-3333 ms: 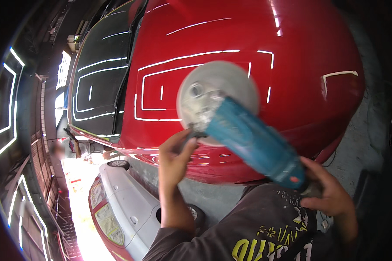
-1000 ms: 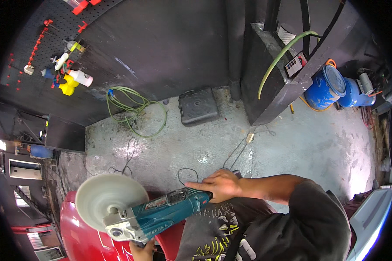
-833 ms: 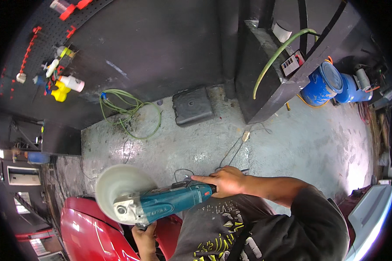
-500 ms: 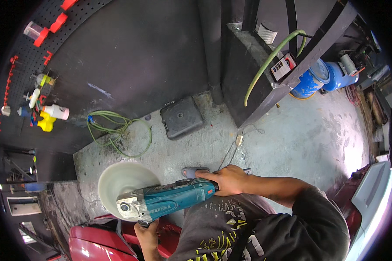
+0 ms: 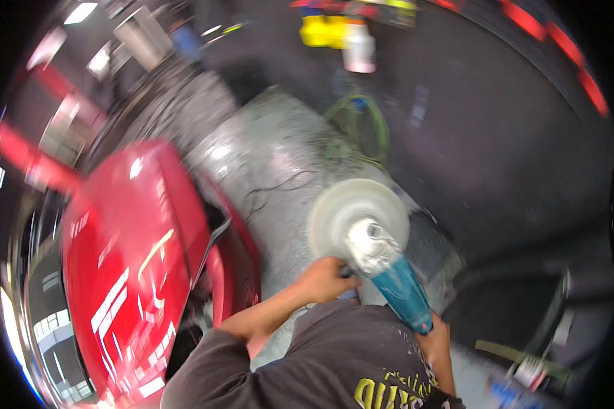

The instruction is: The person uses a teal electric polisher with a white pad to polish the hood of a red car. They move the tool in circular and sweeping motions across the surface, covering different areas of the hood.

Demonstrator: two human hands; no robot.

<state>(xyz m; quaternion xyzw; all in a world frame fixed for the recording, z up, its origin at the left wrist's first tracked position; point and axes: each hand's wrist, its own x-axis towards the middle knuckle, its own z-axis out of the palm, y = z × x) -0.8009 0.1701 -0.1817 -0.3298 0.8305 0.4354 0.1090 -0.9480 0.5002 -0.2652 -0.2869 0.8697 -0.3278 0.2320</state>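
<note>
I hold a teal polisher with a scuffed silver head in front of my body. A large round off-white pad sits under its head. My right hand is closed round the rear end of the body. Beside the head, my left hand grips a dark side handle, mostly hidden by the fingers. To the left of my left arm stands a glossy red car, its panel streaked with light reflections. The pad is apart from the car.
A coiled green hose lies by the dark wall. A dark flat case rests on the grey floor beyond the pad. A thin dark cord trails between car and pad. Yellow and white bottles hang on the wall.
My view has swung left, bringing the red car fully in. The polisher has turned with me, its head now pointing up and away. Both hands keep their holds.
</note>
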